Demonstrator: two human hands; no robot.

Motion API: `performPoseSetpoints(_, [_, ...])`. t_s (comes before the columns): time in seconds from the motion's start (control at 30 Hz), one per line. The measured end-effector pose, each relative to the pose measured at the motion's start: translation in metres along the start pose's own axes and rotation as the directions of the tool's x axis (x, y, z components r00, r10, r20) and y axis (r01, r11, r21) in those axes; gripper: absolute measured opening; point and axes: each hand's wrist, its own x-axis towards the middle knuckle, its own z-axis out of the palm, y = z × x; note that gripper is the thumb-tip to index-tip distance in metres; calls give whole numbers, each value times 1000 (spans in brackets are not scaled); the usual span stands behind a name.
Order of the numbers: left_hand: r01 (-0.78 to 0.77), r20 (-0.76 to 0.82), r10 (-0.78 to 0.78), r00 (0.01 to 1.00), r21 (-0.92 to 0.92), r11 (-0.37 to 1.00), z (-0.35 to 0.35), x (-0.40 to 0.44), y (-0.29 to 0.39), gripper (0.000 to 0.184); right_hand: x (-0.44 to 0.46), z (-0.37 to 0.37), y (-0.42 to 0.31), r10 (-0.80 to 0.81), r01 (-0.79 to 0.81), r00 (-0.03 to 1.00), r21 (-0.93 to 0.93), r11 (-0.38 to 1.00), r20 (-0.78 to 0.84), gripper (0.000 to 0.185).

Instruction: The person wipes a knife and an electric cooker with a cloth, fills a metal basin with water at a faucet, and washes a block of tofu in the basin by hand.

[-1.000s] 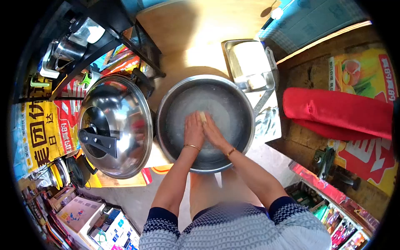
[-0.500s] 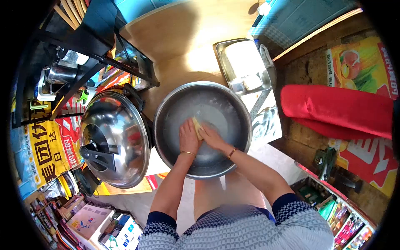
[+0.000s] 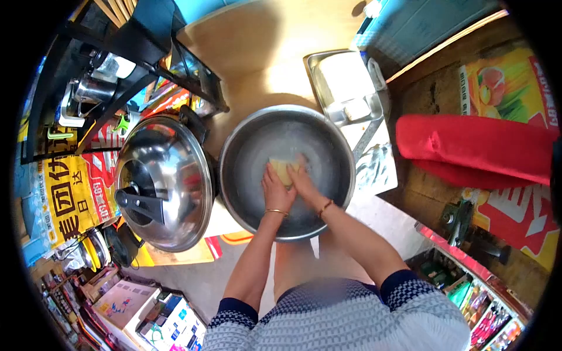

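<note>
A pale yellow lump of dough [image 3: 282,170] sits low in a large steel basin [image 3: 246,140], whose inner wall carries a whitish film. My left hand [image 3: 276,192] closes on the lump's near left side, a thin bracelet at its wrist. From the right, my right hand [image 3: 304,183] presses against the same lump, fingers bent over it, with a beaded band on that wrist. Part of the dough is hidden beneath my fingers.
Left of the basin stands a lidded pan with a domed steel lid [image 3: 167,181]. A metal tray [image 3: 317,73] with white contents lies behind right. A black rack [image 3: 193,88] rises at the back left; a red cloth [image 3: 474,146] hangs over the right side.
Both hands have shifted slightly within the basin, and more of the dough shows between them. The whole view has moved a little, so the basin appears higher.
</note>
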Motion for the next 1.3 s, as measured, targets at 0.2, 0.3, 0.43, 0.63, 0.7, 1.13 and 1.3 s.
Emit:
performPoseSetpoints(0.2, [-314,201,287,937,118,942,-50,4,-18,90,39,-36,-34,-449,491,870,-445,748,205,30])
performPoseSetpoints(0.3, [-576,279,515,811,224,786,-30,30,-31,88,31,-33,-14,-404,391,913,-396,831,54,31])
performPoseSetpoints(0.43, [-712,329,639,696,198,673,-13,52,-45,87,19,-16,-14,-52,52,999,-157,986,5,32])
performPoseSetpoints(0.63, [-478,259,409,875,324,817,-14,28,-13,57,-16,-2,-24,-613,519,789,-575,632,38,35])
performPoseSetpoints(0.7, [-600,283,533,798,282,749,-25,39,-24,68,2,-16,-27,-464,467,876,-459,756,127,36])
performPoseSetpoints(1.13, [-391,263,347,900,139,910,-3,27,-8,81,5,-17,-16,-16,42,987,-162,986,159,50])
performPoseSetpoints(1.3, [-234,311,188,932,115,965,-1,25,-3,86,2,-19,-26,-20,72,984,-288,955,178,60])
